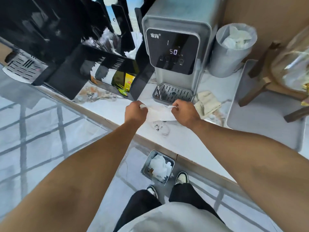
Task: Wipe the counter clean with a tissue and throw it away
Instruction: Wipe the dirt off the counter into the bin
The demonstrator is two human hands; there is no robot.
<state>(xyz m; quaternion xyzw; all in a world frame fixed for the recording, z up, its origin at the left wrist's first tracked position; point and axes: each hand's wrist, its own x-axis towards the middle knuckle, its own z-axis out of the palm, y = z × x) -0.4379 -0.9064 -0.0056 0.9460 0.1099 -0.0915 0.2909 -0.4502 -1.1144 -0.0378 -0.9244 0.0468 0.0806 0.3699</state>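
Both forearms are seen reaching out from the bottom of the view, and at their ends the left hand (135, 111) and the right hand (183, 113) are each closed in a pinch on one end of a white tissue (159, 112), which is held stretched between them above the pale counter (182, 141). Just below the tissue, on the near side of the hands, a patch of dark specks (158, 126) is seen on the counter; beyond the hands the drip tray of a water dispenser (173, 52) is found, and a crumpled beige cloth (207, 102) lies just right of the right hand. Down on the floor, below the counter edge and nearer than both hands, a small bin (158, 167) already holding white paper is seen. The step in hand is judged to be the readying of the tissue before wiping. It would be done well if the sheet were folded into a thicker pad, laid flat over the specks and drawn toward the counter edge in one direction, so that the dirt is gathered rather than spread. Light pressure should be kept, since thin tissue is likely to tear.
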